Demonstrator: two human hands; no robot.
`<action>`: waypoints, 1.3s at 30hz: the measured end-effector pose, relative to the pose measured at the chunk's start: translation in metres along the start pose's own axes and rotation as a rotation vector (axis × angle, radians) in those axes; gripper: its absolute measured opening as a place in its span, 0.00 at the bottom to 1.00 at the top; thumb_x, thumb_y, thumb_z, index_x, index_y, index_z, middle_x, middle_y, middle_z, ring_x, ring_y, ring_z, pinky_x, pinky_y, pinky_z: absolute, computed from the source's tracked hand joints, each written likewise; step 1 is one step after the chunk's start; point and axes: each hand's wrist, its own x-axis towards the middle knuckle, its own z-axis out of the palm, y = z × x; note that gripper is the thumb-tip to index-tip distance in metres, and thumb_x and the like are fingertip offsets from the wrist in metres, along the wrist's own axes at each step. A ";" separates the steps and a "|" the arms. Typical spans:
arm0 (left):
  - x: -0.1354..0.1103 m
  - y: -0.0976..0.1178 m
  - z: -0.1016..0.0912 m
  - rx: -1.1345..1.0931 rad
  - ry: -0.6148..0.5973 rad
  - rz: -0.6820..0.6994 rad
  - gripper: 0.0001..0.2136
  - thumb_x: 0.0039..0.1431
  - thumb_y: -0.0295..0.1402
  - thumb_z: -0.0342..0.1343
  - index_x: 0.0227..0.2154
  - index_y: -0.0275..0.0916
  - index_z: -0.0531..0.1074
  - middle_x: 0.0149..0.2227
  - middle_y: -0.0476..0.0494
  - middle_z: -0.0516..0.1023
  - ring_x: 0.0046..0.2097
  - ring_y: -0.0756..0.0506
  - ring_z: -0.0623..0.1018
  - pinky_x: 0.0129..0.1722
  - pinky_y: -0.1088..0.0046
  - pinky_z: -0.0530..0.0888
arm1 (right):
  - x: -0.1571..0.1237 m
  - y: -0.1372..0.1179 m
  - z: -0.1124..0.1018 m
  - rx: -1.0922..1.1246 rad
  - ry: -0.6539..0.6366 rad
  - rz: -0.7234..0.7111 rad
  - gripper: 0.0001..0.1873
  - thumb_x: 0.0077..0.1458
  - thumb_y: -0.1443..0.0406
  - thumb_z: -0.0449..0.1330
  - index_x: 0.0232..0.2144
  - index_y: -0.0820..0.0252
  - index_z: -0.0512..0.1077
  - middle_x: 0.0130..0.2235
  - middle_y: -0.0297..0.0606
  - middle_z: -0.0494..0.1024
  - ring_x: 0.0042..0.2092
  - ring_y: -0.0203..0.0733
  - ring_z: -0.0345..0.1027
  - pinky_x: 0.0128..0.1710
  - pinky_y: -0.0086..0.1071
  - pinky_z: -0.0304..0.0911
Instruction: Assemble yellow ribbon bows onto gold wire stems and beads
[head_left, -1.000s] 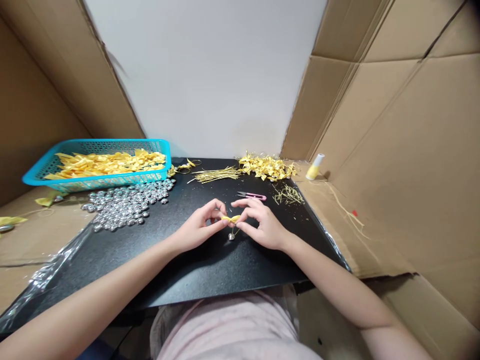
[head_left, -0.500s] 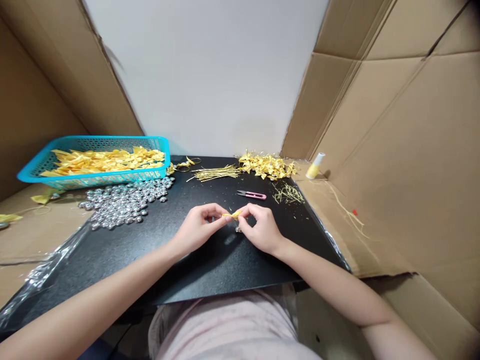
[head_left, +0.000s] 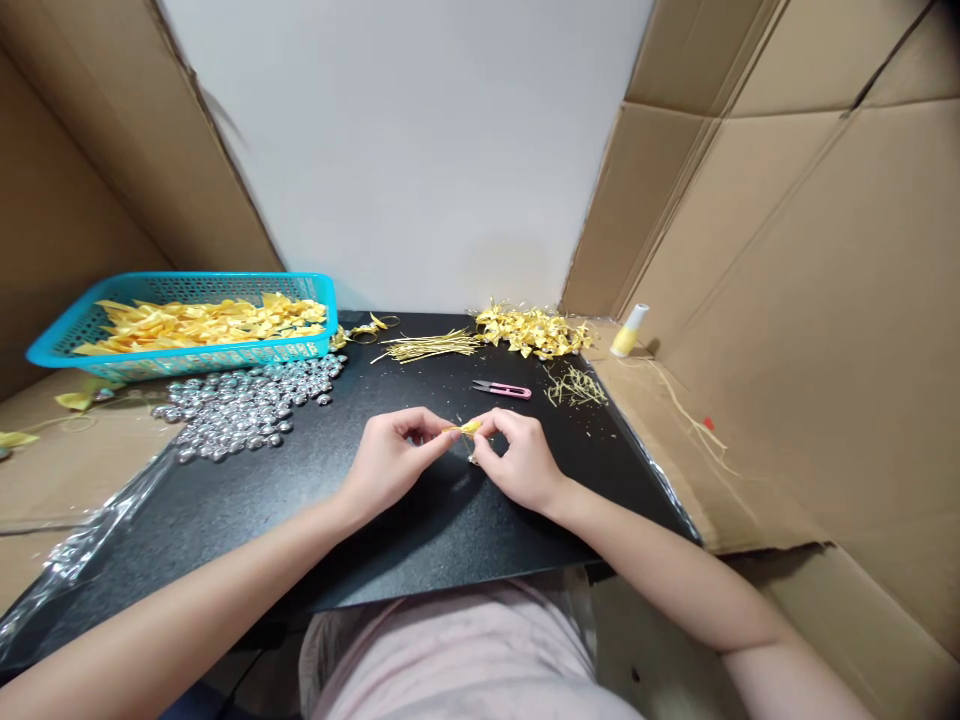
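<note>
Left hand point(head_left: 391, 455), right hand point(head_left: 523, 458), yellow ribbon point(head_left: 470, 427) pinched

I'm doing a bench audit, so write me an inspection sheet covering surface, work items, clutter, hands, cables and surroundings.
Surface: black tabletop, with small pale specks.
Work items: yellow ribbon piece in hand, silver bead just below; blue basket of ribbon pieces; heaped silver beads; yellow strands; pink-handled snips.
Clutter: loose clippings right of the snips.
Hands: left hand and right hand both pinch the ribbon piece.
Cables: thin dark line under the tabletop, lower left; cannot tell if cable.
Surroundings: cardboard panels either side, white panel behind.
</note>
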 end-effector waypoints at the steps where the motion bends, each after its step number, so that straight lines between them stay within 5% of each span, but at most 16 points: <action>1: 0.000 0.001 0.000 0.009 0.007 0.012 0.12 0.52 0.41 0.61 0.25 0.36 0.78 0.23 0.47 0.79 0.25 0.50 0.71 0.25 0.77 0.66 | 0.000 0.000 0.000 0.001 -0.003 0.005 0.08 0.50 0.72 0.55 0.22 0.58 0.64 0.31 0.39 0.79 0.36 0.40 0.75 0.38 0.32 0.67; 25: -0.002 0.002 0.000 0.125 0.074 0.129 0.09 0.52 0.37 0.59 0.24 0.37 0.77 0.23 0.49 0.78 0.25 0.51 0.70 0.27 0.77 0.67 | -0.001 0.002 0.005 -0.062 0.005 0.033 0.08 0.52 0.71 0.54 0.23 0.57 0.63 0.29 0.37 0.76 0.34 0.41 0.72 0.37 0.32 0.66; 31: -0.003 0.001 0.000 0.252 0.142 0.249 0.07 0.52 0.35 0.58 0.24 0.39 0.77 0.22 0.49 0.77 0.25 0.51 0.71 0.28 0.76 0.67 | -0.001 -0.001 0.004 -0.171 0.005 -0.015 0.08 0.52 0.73 0.54 0.24 0.58 0.63 0.40 0.44 0.73 0.44 0.44 0.69 0.45 0.37 0.64; 39: -0.003 0.000 -0.001 0.257 0.185 0.278 0.08 0.55 0.37 0.58 0.26 0.40 0.77 0.24 0.49 0.78 0.25 0.51 0.72 0.29 0.76 0.68 | 0.000 -0.004 0.000 0.003 -0.081 0.156 0.07 0.57 0.68 0.51 0.27 0.57 0.62 0.20 0.28 0.66 0.21 0.33 0.61 0.24 0.26 0.54</action>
